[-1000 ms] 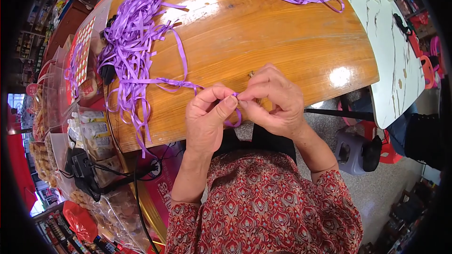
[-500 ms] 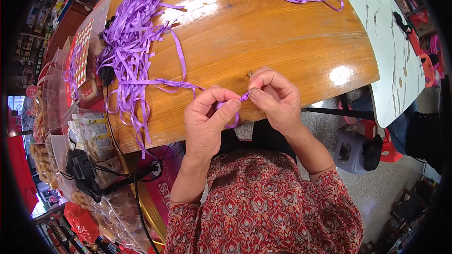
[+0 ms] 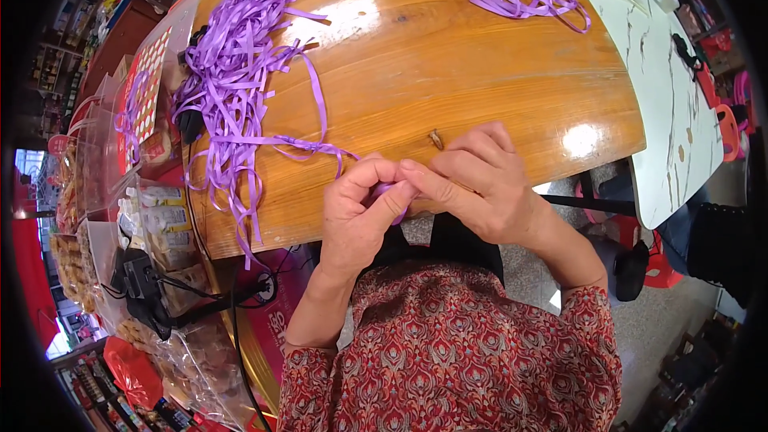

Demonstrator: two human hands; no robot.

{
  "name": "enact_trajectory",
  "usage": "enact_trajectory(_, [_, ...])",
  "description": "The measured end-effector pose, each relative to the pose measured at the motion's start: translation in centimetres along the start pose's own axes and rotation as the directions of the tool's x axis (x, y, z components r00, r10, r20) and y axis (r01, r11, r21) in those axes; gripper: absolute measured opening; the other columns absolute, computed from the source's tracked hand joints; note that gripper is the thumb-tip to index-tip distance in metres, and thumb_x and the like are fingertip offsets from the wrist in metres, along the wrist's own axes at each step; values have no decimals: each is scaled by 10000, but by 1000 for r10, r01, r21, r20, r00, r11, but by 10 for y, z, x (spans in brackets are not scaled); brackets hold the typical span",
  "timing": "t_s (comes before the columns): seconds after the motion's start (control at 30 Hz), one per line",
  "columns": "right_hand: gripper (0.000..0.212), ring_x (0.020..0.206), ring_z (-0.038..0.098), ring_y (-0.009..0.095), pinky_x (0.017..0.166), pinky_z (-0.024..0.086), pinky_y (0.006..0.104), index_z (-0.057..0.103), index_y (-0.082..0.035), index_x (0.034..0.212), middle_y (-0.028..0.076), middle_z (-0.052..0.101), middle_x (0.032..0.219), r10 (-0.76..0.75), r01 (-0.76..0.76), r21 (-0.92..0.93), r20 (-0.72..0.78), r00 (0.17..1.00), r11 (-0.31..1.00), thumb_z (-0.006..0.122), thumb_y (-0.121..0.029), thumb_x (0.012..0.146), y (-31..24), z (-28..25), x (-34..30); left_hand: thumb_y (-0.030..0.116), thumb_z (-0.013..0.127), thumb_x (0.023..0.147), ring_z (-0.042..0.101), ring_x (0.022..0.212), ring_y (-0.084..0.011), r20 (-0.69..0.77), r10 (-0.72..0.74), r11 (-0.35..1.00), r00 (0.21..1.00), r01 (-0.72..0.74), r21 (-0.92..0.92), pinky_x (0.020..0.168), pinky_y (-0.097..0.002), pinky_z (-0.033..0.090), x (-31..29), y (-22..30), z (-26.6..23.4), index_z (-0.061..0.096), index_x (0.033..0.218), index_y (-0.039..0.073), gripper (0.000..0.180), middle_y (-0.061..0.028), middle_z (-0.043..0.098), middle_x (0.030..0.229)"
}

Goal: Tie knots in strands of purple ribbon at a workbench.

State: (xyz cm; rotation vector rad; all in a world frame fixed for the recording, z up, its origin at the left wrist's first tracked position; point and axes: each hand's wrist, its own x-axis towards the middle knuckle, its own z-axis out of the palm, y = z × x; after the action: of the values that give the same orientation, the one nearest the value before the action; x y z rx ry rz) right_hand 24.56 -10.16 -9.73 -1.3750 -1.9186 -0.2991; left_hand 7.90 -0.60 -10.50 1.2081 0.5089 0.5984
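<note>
Pinching purple ribbon: left hand; right hand touching left (can't tell right's grip).

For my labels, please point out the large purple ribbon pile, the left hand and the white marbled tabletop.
Large purple ribbon pile (image 3: 232, 56): head view, on its dense strands.
Left hand (image 3: 356, 220): head view, near the thumb's base.
White marbled tabletop (image 3: 668, 104): head view, bare surface.
</note>
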Motion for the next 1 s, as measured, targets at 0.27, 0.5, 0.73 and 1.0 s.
enact_trajectory(0.27, [343, 714, 517, 217, 644, 392, 362, 679, -35, 906, 30, 559, 792, -53, 53, -37, -12, 999, 998, 704, -136, 579, 6, -10, -12, -2, 684, 819, 496, 689, -56, 63, 153, 896, 986, -165, 411, 619, -186, 386, -6, 4, 0, 639, 854, 5, 57, 2, 542, 786])
enact_trajectory(0.5, [252, 707, 505, 241, 658, 415, 385, 680, -17, 888, 55, 535, 777, 12, -10, 27, -47, 999, 1000, 742, -94, 655, 3, -18, -16, -9, 683, 817, 485, 693, -58, 125, 134, 908, 983, -173, 382, 622, -186, 384, -9, 4, -4, 656, 903, 4, 91, 1, 542, 793])
enact_trajectory(0.73, [88, 747, 501, 220, 700, 420, 383, 651, -2, 873, 78, 563, 827, 335, -273, 308, -173, 926, 912, 650, -74, 822, 17, -45, -14, 38, 672, 840, 502, 707, -55, 44, 75, 926, 996, -86, 366, 617, -198, 393, -11, 11, -23, 649, 988, -4, 156, -5, 562, 804])
enact_trajectory(1.0, [134, 803, 487, 147, 804, 396, 299, 602, 30, 953, 68, 582, 889, 700, -77, 816, -440, 562, 574, 522, -77, 954, 59, -70, -37, 3, 681, 816, 508, 706, -77, -82, 328, 799, 941, -230, 556, 631, -209, 393, -10, 29, -87, 668, 894, -13, 81, -7, 563, 786])
